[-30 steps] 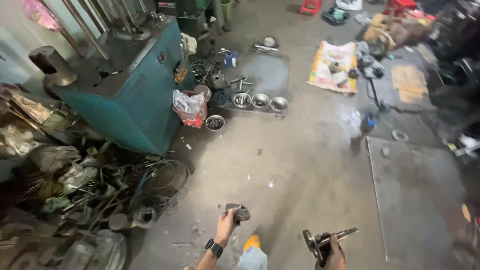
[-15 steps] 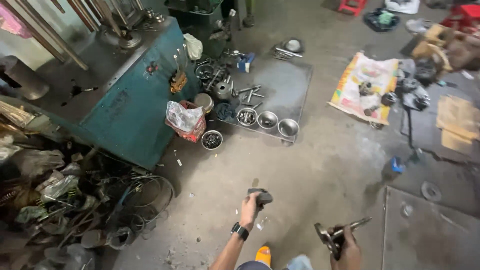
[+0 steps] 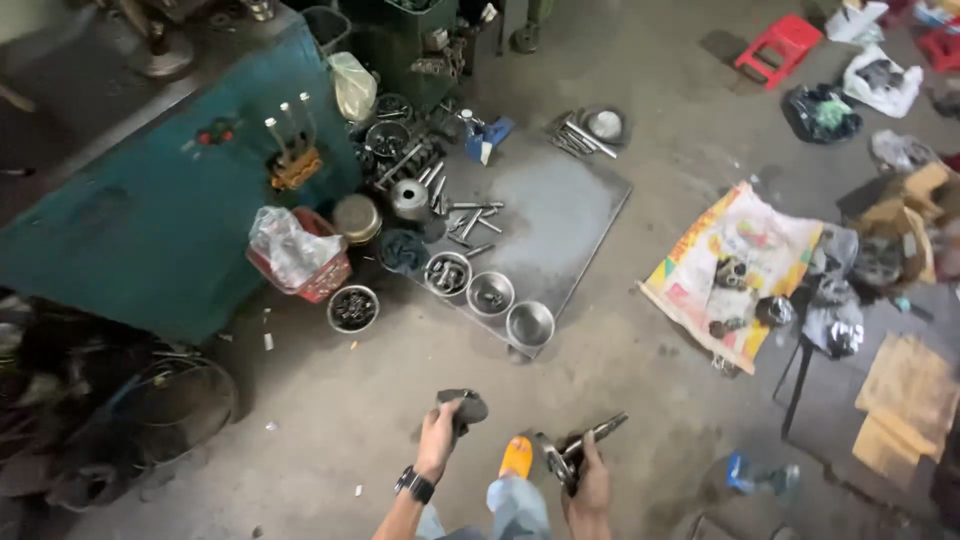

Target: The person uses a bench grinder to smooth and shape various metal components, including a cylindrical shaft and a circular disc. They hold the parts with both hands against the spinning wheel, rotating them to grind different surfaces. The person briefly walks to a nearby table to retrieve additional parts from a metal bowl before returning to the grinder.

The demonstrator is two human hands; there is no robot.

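Note:
My left hand (image 3: 440,435) grips a dark, rounded metal part (image 3: 466,405) at the bottom middle of the head view; a black watch is on that wrist. My right hand (image 3: 590,478) holds a greasy metal shaft with a toothed end (image 3: 580,448), tilted up to the right. Both hands hover above the concrete floor, just in front of a grey metal sheet (image 3: 560,215). An orange shoe tip (image 3: 516,456) shows between the hands.
Three steel bowls (image 3: 490,293) and loose bolts lie on the metal sheet. A teal machine (image 3: 150,210) stands at the left with a red basket (image 3: 310,262) beside it. A printed sack with parts (image 3: 735,265) lies to the right, a red stool (image 3: 780,45) far back.
The view has moved forward toward the metal sheet and bowls, which now look larger and closer. Both hands keep hold of their parts, carried along.

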